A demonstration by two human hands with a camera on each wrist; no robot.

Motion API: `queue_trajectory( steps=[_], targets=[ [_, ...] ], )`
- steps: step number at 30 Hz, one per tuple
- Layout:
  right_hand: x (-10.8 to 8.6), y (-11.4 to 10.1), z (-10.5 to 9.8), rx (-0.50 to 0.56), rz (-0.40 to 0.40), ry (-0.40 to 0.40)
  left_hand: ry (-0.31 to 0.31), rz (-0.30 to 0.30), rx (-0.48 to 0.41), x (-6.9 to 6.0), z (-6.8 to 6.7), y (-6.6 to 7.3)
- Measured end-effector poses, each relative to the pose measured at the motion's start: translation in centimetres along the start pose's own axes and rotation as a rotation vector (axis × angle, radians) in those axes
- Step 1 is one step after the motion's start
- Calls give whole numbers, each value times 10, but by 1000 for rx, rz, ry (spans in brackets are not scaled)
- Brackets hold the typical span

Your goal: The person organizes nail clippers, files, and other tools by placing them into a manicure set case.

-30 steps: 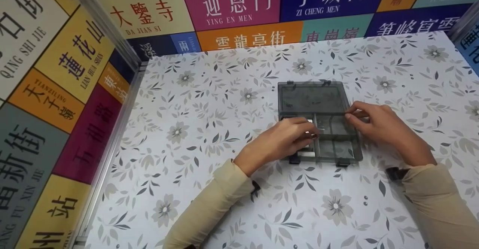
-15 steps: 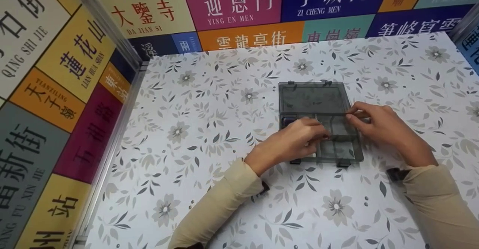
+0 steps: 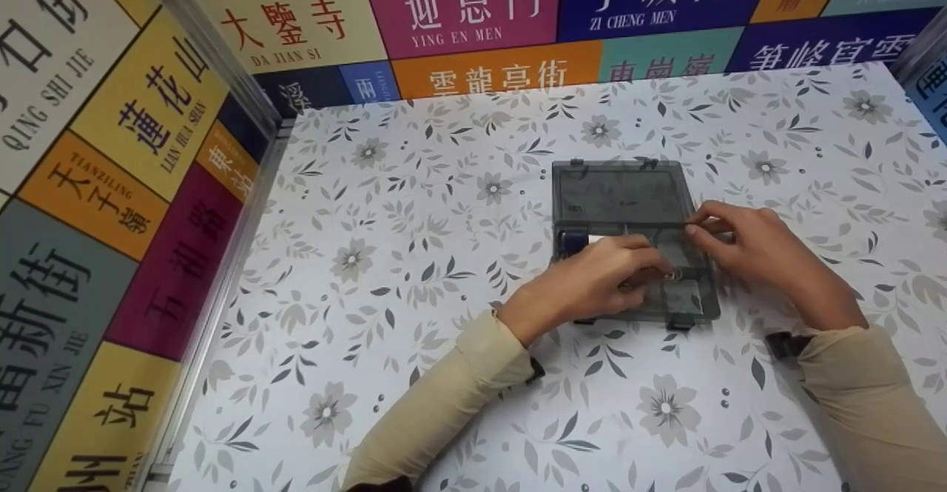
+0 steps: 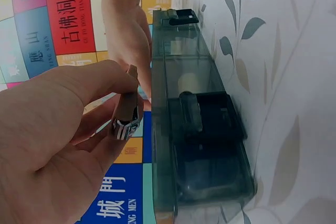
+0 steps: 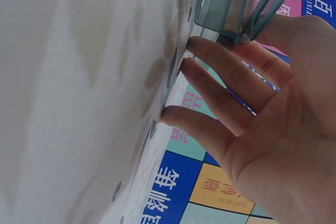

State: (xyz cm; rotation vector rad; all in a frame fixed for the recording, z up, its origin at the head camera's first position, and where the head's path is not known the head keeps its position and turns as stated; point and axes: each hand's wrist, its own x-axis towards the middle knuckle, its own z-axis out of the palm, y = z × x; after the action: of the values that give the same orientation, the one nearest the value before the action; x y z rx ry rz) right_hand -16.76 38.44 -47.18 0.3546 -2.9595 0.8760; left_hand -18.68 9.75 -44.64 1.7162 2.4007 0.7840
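A translucent grey-green compartment box lies on the table with its lid folded back. My left hand is over the front compartments, pinching a small brown and silver piece between thumb and fingers; its exact kind is unclear. At the box's right edge, near the hinge, my right hand holds the box between thumb and index finger, while its other fingertips touch the table. A dark purple-blue item with a white part lies in the back left compartment. A cream cylinder shows through the box wall.
The table wears a white cover with grey leaves and flowers. Colourful panels with Chinese lettering stand along its back and left sides. Two dark latches stick out from the box's front edge.
My left hand has moved rightward over the box, from the left compartments toward the middle and right ones, uncovering the dark purple-blue item. My right hand stays at the box's edge.
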Motion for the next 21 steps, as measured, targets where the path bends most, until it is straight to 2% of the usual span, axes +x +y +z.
queue_trajectory(
  steps=[7, 15, 21],
  targets=[
    [1, -1, 0, -5, 13, -5, -33, -12, 45, 9, 7, 3],
    [1, -1, 0, -1, 20, -4, -88, -36, 15, 17, 14, 9],
    [1, 0, 0, -9, 23, 5, -81, -32, -4, 20, 21, 10]
  ],
)
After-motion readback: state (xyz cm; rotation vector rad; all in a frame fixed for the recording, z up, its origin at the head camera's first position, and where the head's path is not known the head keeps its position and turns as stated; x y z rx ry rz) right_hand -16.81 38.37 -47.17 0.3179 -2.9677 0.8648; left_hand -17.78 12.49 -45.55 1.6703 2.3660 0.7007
